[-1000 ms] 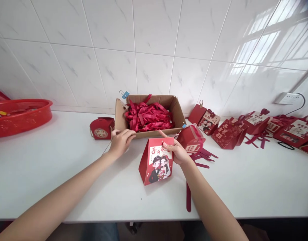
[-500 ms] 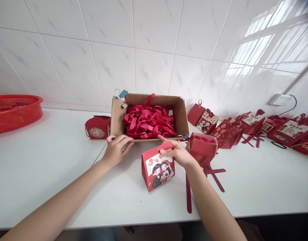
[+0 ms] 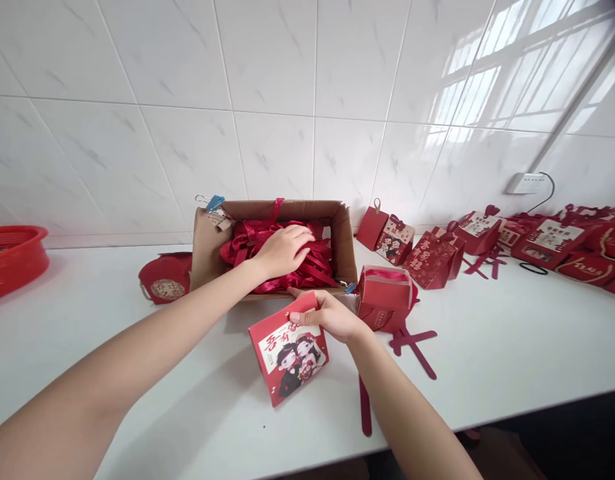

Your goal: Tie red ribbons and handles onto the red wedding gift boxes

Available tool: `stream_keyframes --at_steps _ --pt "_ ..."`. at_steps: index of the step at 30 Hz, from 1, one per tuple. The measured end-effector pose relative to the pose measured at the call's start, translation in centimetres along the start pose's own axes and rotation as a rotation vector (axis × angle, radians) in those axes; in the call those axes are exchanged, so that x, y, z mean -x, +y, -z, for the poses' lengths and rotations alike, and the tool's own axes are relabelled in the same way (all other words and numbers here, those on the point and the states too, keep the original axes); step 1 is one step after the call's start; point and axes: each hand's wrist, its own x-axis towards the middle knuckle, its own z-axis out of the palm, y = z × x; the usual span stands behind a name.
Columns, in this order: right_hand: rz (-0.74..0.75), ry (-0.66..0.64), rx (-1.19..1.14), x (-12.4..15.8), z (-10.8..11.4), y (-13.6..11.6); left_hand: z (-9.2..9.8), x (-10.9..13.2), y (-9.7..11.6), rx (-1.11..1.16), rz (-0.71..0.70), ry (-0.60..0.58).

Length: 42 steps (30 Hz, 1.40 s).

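My right hand (image 3: 337, 317) grips the top edge of a red gift box (image 3: 296, 363) printed with a cartoon couple; the thumb lies on its front. The box is tilted in front of a cardboard carton (image 3: 206, 247). Inside that carton lies a heap of crimson satin ribbons (image 3: 247, 233). Over the heap reaches my left hand (image 3: 283, 252), palm down, thumb and fingers apart; I cannot tell whether the fingertips touch the ribbons. Just right of my right hand sits another red gift box (image 3: 386, 300) with ribbon showing in its top.
A round red gift box (image 3: 166, 280) touches the carton's left side. A red plastic basket (image 3: 17, 263) stands far left. Several finished-looking red boxes (image 3: 552, 243) line the right wall side. Dark red strips (image 3: 365, 407) lie near the table's front. A blue binder clip (image 3: 215, 203) grips the carton.
My left hand has left the carton's front edge and moved over the ribbons inside. The held gift box has tilted more. The whole view has shifted slightly right.
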Motion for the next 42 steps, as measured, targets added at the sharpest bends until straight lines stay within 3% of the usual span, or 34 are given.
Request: stream_keyframes --at_steps 2,5,8,12,16,22,29,33,38,42 --pt "-0.009 -0.020 -0.016 0.0 0.0 -0.1 -1.4 -3.3 0.1 -0.042 0.002 -0.236" --pt "-0.038 -0.042 -0.036 0.0 0.1 -0.2 -3.6 -6.0 -0.3 -0.054 0.041 -0.365" --pt "-0.064 -0.038 -0.040 0.0 0.1 -0.3 -5.0 -6.0 -1.1 -0.075 0.113 -0.431" --pt "0.019 -0.005 0.037 -0.2 0.2 -0.3 -5.0 -4.1 -1.5 -0.094 0.174 -0.473" --pt "-0.015 0.015 0.036 -0.3 0.3 -0.1 -4.2 -3.2 -1.2 -0.088 0.256 -0.423" --pt "-0.023 -0.030 -0.024 -0.6 0.6 0.5 -4.8 -5.7 -2.0 -0.112 0.526 -0.159" --pt "-0.010 -0.014 -0.006 -0.6 0.4 0.0 -6.5 -7.4 -3.2 -0.051 0.546 -0.157" --pt "-0.026 0.004 -0.018 -0.7 0.4 0.3 -5.7 -7.4 -3.1 -0.101 0.477 -0.151" --pt "-0.036 -0.001 -0.026 -0.6 0.4 0.3 -4.3 -6.3 -2.3 -0.201 0.257 -0.107" --pt "-0.063 0.001 -0.072 -0.4 0.2 -0.3 -5.0 -4.6 -1.5 -0.221 0.126 -0.155"
